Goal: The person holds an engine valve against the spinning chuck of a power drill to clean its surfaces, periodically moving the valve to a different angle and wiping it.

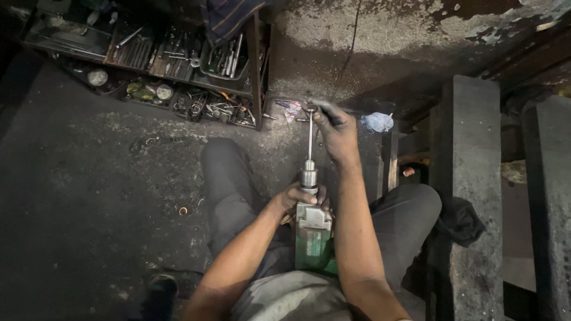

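A green and grey power drill [313, 238] rests upright between my knees, its metal chuck [308, 176] pointing away from me. A long thin steel rod [310, 135] stands in the chuck. My left hand [295, 198] grips the drill body just below the chuck. My right hand [335, 132] is closed on the far end of the rod, where a small cross piece shows. Both hands are dark with grease.
An open metal tool rack [178, 65] full of wrenches and parts stands on the floor ahead left. Dark concrete blocks [470, 178] rise at the right. A black rag [461, 220] hangs by my right knee. A crumpled plastic scrap [378, 122] lies ahead.
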